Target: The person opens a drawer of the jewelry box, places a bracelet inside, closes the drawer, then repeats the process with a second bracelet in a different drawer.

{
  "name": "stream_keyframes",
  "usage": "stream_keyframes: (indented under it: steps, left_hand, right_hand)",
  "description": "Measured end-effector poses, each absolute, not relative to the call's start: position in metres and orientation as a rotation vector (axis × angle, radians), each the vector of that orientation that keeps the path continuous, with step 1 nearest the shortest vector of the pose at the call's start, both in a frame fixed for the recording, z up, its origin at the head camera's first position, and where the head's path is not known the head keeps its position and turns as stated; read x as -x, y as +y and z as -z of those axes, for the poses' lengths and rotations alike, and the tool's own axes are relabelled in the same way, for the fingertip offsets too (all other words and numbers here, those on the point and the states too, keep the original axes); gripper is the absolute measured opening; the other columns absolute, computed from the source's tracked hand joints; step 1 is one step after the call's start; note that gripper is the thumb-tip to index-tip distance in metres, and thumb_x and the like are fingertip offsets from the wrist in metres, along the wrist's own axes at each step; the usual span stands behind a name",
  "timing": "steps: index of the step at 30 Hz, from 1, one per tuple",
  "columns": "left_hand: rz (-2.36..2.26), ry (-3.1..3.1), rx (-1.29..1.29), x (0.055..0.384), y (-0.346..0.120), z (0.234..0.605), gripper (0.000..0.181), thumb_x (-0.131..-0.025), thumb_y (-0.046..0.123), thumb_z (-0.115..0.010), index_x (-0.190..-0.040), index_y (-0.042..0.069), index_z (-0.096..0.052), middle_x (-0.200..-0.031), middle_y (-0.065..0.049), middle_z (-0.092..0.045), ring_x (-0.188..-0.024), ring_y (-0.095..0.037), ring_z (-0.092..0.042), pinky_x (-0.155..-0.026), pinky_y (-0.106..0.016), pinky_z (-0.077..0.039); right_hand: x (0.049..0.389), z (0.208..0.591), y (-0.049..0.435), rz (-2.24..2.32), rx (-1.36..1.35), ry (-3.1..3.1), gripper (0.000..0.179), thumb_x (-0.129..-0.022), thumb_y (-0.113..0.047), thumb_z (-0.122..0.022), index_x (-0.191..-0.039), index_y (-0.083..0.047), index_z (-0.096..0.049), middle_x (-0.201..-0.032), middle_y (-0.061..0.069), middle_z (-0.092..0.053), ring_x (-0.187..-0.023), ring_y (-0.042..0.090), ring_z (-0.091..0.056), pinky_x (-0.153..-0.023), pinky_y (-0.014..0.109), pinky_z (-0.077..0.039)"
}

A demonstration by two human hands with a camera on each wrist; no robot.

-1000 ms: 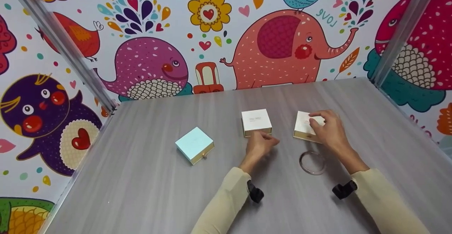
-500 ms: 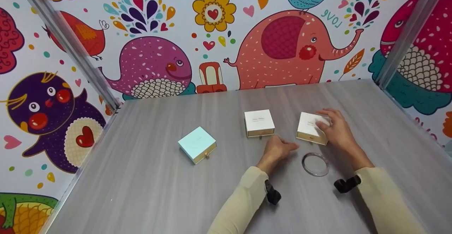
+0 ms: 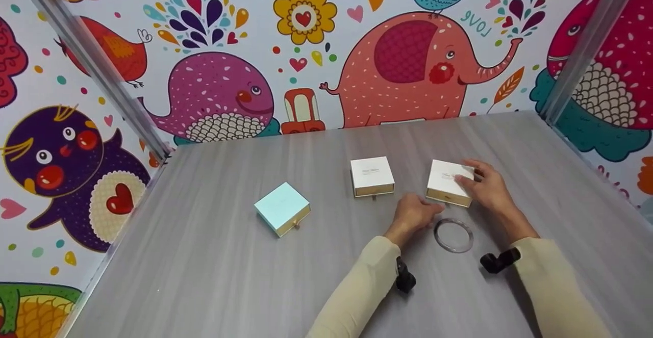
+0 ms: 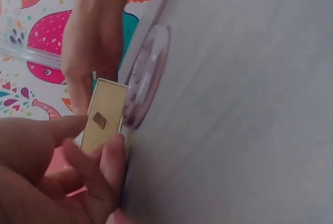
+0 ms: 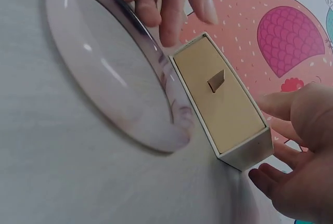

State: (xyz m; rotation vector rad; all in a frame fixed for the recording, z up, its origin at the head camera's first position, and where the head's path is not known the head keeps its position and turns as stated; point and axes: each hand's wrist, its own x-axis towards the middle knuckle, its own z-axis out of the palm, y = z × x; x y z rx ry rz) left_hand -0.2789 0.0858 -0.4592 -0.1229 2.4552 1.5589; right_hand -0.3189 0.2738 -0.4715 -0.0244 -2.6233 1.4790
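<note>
A white drawer-style gift box (image 3: 443,177) with a gold front lies on the table at right. A small pull tab (image 5: 216,81) juts from its front. My right hand (image 3: 487,187) holds this box, thumb over the lid and fingers along its right side. Just before the box's front is my left hand (image 3: 413,212), fingers loosely bent around nothing, fingertips (image 4: 115,143) close to the gold face. A pale bangle (image 5: 104,83) with purplish streaks lies flat on the table in front of the box, between the two wrists.
Another white box (image 3: 371,172) with a gold front stands to the left. Farther left sits a turquoise box (image 3: 282,205), turned at an angle. A cartoon-printed wall (image 3: 306,73) closes off the back of the grey table (image 3: 214,266).
My left hand has moved right, from the middle white box to the front of the right one. My right hand stays at its box, its thumb now nearer the lid's right edge.
</note>
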Motion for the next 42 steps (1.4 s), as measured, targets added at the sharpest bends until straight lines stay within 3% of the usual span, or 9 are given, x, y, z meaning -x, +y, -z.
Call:
stream_keyframes:
  steps: [3, 6, 8, 10, 17, 23, 35, 38, 42]
  left_hand:
    - [-1.513, 2.514, 0.079, 0.281, 0.091, 0.457, 0.038, -0.087, 0.025, -0.078, -0.056, 0.007, -0.065, -0.042, 0.007, -0.04, -0.04, -0.009, -0.039, -0.04, -0.023, -0.028]
    - [-1.499, 2.57, 0.044, 0.282, 0.095, 0.454, 0.042, -0.087, 0.027, -0.078, -0.053, 0.01, -0.06, -0.044, 0.009, -0.039, -0.043, -0.008, -0.036, -0.042, -0.023, -0.026]
    - [-1.487, 2.615, 0.021, 0.283, 0.096, 0.453, 0.042, -0.088, 0.029, -0.077, -0.054, 0.01, -0.06, -0.046, 0.01, -0.04, -0.046, -0.007, -0.037, -0.045, -0.023, -0.025]
    - [-1.482, 2.642, 0.003, 0.283, 0.098, 0.451, 0.04, -0.089, 0.031, -0.075, -0.057, 0.01, -0.065, -0.048, 0.01, -0.042, -0.049, -0.007, -0.038, -0.047, -0.023, -0.027]
    - [-1.456, 2.682, -0.016, 0.284, 0.105, 0.45, 0.045, -0.09, 0.039, -0.074, -0.055, 0.017, -0.056, -0.049, 0.01, -0.039, -0.049, -0.007, -0.036, -0.048, -0.024, -0.027]
    - [-1.361, 2.736, -0.014, 0.287, 0.118, 0.453, 0.04, -0.087, 0.039, -0.076, -0.058, 0.017, -0.06, -0.048, 0.009, -0.035, -0.048, -0.009, -0.035, -0.047, -0.025, -0.026]
    - [-1.234, 2.844, 0.09, 0.287, 0.128, 0.45, 0.025, -0.088, 0.03, -0.075, -0.072, 0.013, -0.067, -0.073, 0.001, -0.063, -0.064, -0.013, -0.049, -0.059, -0.029, -0.04]
    - [-1.261, 2.835, 0.079, 0.287, 0.126, 0.451, 0.029, -0.089, 0.023, -0.073, -0.066, 0.013, -0.061, -0.068, 0.001, -0.056, -0.062, -0.013, -0.046, -0.057, -0.028, -0.038]
    - [-1.302, 2.82, 0.094, 0.287, 0.125, 0.454, 0.041, -0.089, 0.012, -0.067, -0.055, 0.015, -0.045, -0.058, 0.003, -0.041, -0.055, -0.013, -0.037, -0.05, -0.027, -0.031]
  right_hand:
    - [0.32, 0.47, 0.273, -1.462, 0.037, -2.63, 0.054, -0.098, -0.009, -0.061, -0.145, 0.008, -0.043, -0.147, 0.037, -0.042, -0.136, 0.051, -0.043, -0.097, 0.03, -0.048]
    - [0.32, 0.469, 0.272, -1.475, 0.042, -2.625, 0.054, -0.098, -0.011, -0.062, -0.145, 0.008, -0.044, -0.145, 0.036, -0.044, -0.135, 0.05, -0.045, -0.083, 0.01, -0.04]
    - [0.32, 0.468, 0.272, -1.505, 0.038, -2.621, 0.054, -0.098, -0.012, -0.062, -0.145, 0.008, -0.044, -0.145, 0.036, -0.044, -0.135, 0.049, -0.045, -0.078, 0.005, -0.036]
    - [0.32, 0.467, 0.273, -1.524, 0.042, -2.626, 0.054, -0.098, -0.014, -0.062, -0.145, 0.007, -0.044, -0.144, 0.035, -0.045, -0.134, 0.047, -0.046, -0.076, 0.004, -0.036]
    - [0.321, 0.469, 0.275, -1.524, 0.07, -2.63, 0.057, -0.098, -0.019, -0.063, -0.145, 0.008, -0.044, -0.138, 0.032, -0.051, -0.117, 0.029, -0.052, -0.074, 0.005, -0.04]
    - [0.32, 0.472, 0.278, -1.559, 0.088, -2.615, 0.059, -0.098, -0.017, -0.063, -0.146, 0.009, -0.041, -0.141, 0.033, -0.049, -0.125, 0.036, -0.05, -0.075, 0.003, -0.038]
    - [0.32, 0.477, 0.279, -1.588, 0.109, -2.616, 0.062, -0.098, -0.022, -0.064, -0.148, 0.007, -0.04, -0.143, 0.031, -0.047, -0.126, 0.035, -0.049, -0.077, 0.004, -0.038]
    - [0.32, 0.478, 0.279, -1.589, 0.116, -2.615, 0.062, -0.098, -0.022, -0.065, -0.148, 0.006, -0.041, -0.143, 0.03, -0.048, -0.122, 0.03, -0.05, -0.078, 0.005, -0.038]
    - [0.32, 0.478, 0.278, -1.617, 0.138, -2.594, 0.061, -0.097, -0.019, -0.066, -0.147, 0.006, -0.042, -0.141, 0.029, -0.05, -0.109, 0.014, -0.052, -0.079, 0.006, -0.04]
